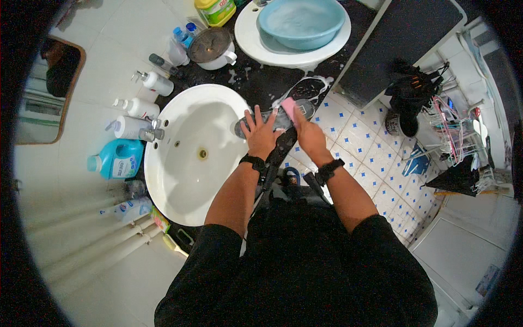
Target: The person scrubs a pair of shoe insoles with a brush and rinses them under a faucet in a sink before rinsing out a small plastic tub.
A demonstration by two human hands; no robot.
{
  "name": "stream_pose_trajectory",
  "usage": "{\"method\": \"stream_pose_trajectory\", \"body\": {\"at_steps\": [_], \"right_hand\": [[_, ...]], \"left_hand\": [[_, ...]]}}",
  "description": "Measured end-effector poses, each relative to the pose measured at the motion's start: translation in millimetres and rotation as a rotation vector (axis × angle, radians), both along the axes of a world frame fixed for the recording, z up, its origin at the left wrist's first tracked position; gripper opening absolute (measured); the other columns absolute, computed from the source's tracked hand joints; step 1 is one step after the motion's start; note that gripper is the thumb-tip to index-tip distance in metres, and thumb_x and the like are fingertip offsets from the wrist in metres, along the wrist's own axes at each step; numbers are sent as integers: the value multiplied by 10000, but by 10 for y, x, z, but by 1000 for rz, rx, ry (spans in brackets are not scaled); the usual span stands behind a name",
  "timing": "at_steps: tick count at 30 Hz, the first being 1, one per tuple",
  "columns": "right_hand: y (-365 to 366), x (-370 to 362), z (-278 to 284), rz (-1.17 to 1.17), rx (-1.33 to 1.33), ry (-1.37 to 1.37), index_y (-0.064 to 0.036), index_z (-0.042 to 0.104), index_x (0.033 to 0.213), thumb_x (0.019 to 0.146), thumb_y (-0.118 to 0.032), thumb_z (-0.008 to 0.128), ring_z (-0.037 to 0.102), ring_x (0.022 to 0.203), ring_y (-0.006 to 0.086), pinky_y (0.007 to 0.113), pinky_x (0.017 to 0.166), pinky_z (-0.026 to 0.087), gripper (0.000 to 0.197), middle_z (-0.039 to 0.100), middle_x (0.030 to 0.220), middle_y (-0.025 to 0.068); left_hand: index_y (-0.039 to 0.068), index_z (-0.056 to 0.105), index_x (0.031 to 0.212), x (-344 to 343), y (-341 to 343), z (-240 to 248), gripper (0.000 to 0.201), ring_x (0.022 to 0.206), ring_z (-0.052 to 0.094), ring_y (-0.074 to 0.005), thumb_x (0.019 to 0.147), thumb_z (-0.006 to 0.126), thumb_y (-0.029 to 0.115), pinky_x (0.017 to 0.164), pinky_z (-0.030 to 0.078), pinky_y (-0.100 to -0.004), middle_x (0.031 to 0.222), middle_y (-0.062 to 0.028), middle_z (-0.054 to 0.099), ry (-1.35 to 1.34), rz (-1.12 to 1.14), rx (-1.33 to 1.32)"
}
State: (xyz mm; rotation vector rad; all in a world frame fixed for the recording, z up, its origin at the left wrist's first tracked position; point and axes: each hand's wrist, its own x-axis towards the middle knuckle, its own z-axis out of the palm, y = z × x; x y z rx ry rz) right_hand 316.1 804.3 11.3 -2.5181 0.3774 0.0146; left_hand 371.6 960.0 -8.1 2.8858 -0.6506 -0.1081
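Note:
A long grey item shaped like a slipper or shoe sole (306, 108) lies on the black counter's edge, wet with suds. My left hand (261, 137) rests flat on its left half, fingers spread, pressing it from above. The fingers of my right hand (310, 141) are closed around a pink scrubbing block (289, 110), which touches the grey item's right half. Whether the block is a sponge or a brush I cannot tell. White foam (305, 87) trails over the counter just beyond it.
On the left is a white sink (163, 191). Farther off, a blue basin (302, 38) of sudsy water sits in a second sink (248, 41). A lidded pot (211, 49), pump bottles (156, 83) and a turquoise jug (117, 159) line the wall. Hangers (455, 131) stand right.

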Motion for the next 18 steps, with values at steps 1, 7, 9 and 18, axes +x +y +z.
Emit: {"method": "stream_pose_trajectory", "body": {"at_steps": [1,7,9,18], "right_hand": [[-25,-11,4,-2,-6,4,-240,342,1363,895,-191,465,593,727,431,511,660,465,486,611,825,258],[-449,32,87,-77,-28,92,-229,301,1388,889,-184,481,600,706,413,498,618,467,533,616,839,251],[-192,-15,-99,-68,-151,-24,-192,290,1394,879,-158,477,597,675,403,502,599,462,549,612,796,249],[-225,-224,-36,-26,-51,-34,-199,279,1399,896,-228,499,598,659,402,495,582,466,549,619,745,220]], "left_hand": [[340,365,1360,-4,15,15,604,1310,105,-486,816,552,526,973,127,-673,1457,-194,169,4,-2,-6],[316,441,1314,-77,-47,140,594,1318,147,-437,770,658,414,1018,138,-595,1445,-149,239,-22,28,-91],[317,452,1304,-76,-83,150,590,1319,151,-431,762,666,406,1021,144,-586,1445,-138,246,11,33,-89],[280,474,1289,-71,-71,162,564,1322,156,-419,769,657,400,1028,144,-574,1439,-134,264,-11,54,-136]]}}
